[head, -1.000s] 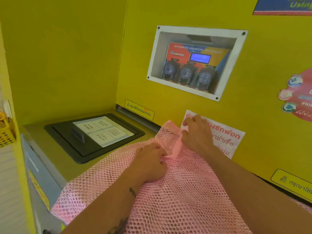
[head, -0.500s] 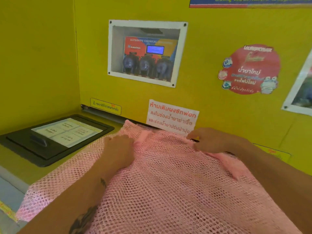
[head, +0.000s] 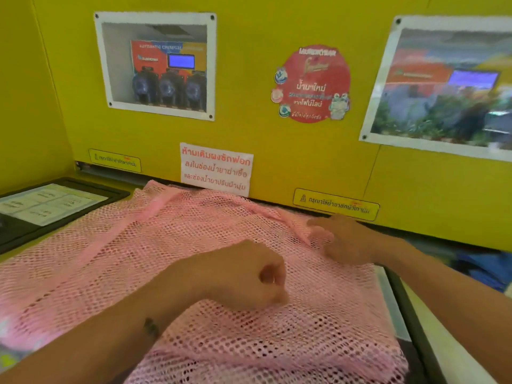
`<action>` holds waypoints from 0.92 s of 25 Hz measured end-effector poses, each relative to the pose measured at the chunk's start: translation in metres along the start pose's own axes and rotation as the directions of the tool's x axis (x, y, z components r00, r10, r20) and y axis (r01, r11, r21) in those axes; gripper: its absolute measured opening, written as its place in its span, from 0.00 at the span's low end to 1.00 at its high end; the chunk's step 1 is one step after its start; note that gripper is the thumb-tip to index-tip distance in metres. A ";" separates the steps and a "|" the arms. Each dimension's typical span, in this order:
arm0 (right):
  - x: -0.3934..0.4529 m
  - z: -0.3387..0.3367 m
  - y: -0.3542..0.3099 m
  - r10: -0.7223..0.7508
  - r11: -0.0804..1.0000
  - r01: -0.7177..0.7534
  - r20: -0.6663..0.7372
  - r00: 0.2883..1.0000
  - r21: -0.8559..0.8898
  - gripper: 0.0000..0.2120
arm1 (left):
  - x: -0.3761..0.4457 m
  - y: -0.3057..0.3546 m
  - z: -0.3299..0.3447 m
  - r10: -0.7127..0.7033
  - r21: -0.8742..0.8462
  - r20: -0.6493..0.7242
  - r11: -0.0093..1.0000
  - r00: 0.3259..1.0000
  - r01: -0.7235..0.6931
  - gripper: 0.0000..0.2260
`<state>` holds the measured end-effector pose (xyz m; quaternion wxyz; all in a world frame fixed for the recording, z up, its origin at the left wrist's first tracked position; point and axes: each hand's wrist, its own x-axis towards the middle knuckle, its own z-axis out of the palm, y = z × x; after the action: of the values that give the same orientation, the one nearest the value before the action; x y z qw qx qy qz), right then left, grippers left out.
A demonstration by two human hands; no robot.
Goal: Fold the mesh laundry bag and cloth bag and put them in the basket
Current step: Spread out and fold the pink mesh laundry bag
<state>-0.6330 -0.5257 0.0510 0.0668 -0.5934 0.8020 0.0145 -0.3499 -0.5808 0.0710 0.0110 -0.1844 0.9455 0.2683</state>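
The pink open-weave mesh laundry bag lay spread across the flat surface in front of the yellow back wall, covering most of it from the near edge to the far edge, where its top hem bunched in soft ridges just below the white notice with red Thai lettering. At the far left a corner of the mesh touched or slightly overlapped the black-framed lid with white labels. Neither the cloth bag nor the basket could be seen, though something blue showed past the right edge of the surface, too blurred to identify.

The left hand hovered over or rested on the middle of the mesh with its fingers curled into a loose fist; whether it pinched any netting beneath could not be told. The right hand sat further away and to the right, near the bunched far hem, its index finger pointing left and the other fingers curled against the fabric; it seemed to press or pinch a ridge of mesh, but the blur left that uncertain.

This looked like the flattening stage of the first fold: the bag was laid out but not yet doubled over. The next move would probably call for smoothing the far ridges, then a firm hold on two corners or an edge so that one half could be carried over the other. Slack netting sags and snags, so both hands would need to lift together to keep the edges aligned.
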 end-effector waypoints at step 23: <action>0.003 -0.024 0.057 0.342 0.930 -0.252 -0.376 0.861 0.268 0.08 | -0.060 0.120 0.030 -0.324 0.059 -0.211 0.937 0.922 0.343 0.06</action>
<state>-0.6903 -0.5142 0.0717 -0.0468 -0.4408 0.8767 -0.1868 -0.3385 -0.4499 0.1126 -0.0290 -0.3678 0.9082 0.1977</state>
